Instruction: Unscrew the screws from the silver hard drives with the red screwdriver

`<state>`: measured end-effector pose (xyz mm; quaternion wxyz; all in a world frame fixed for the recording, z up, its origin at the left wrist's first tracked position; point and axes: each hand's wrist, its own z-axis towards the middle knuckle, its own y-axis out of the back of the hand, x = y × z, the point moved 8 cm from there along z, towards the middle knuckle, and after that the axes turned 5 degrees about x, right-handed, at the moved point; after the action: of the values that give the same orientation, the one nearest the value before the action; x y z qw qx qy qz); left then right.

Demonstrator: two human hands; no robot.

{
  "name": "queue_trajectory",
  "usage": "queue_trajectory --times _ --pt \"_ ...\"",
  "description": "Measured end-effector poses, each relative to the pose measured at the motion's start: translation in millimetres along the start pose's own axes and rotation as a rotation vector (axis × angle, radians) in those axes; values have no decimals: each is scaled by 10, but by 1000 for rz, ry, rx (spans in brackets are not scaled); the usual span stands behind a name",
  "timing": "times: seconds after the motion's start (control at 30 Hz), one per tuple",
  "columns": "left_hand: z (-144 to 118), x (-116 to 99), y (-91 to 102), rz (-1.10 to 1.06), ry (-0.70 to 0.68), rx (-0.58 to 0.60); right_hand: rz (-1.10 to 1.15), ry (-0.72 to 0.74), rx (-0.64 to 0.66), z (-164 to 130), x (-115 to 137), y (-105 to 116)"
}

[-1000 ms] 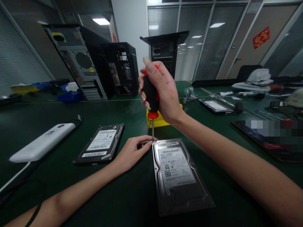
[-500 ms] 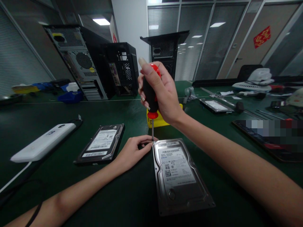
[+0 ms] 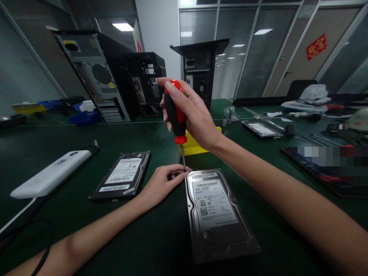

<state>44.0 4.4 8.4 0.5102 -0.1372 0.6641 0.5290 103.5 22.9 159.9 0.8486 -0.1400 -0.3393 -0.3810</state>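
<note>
A silver hard drive with a white label lies on the green table in front of me. My left hand has its thumb and fingers pinched at the drive's far left corner. My right hand is wrapped round the red and black handle of a screwdriver. The shaft points down, leaning slightly, its tip at that same corner beside my left fingertips. Whether the tip sits in a screw is too small to tell. A second hard drive rests left of my left hand.
Behind my right hand stands a yellow holder. A white power bank with a cable lies at left, a dark tablet-like device at right. Another hard drive lies farther back. Computer cases line the far side.
The screwdriver's handle has tipped to the left and my right hand has loosened and turned round it. The tip stays at the drive's corner. My left hand has not moved.
</note>
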Motion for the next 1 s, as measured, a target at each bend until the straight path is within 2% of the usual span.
queue_trajectory --times 0.23,0.47,0.77,0.87,1.0 --pt "33 38 -9 -53 -5 5 -145 -51 -22 -14 45 -25" --pt "12 8 2 -56 6 0 -115 -20 -52 -15 12 20" --pt "1 -20 9 -25 11 -8 -214 -92 -99 -83 47 28" --pt "-20 -16 9 -49 17 5 -168 -71 -101 -69 27 45" --pt "-58 -6 9 -84 17 22 -17 -68 -27 -17 -49 32"
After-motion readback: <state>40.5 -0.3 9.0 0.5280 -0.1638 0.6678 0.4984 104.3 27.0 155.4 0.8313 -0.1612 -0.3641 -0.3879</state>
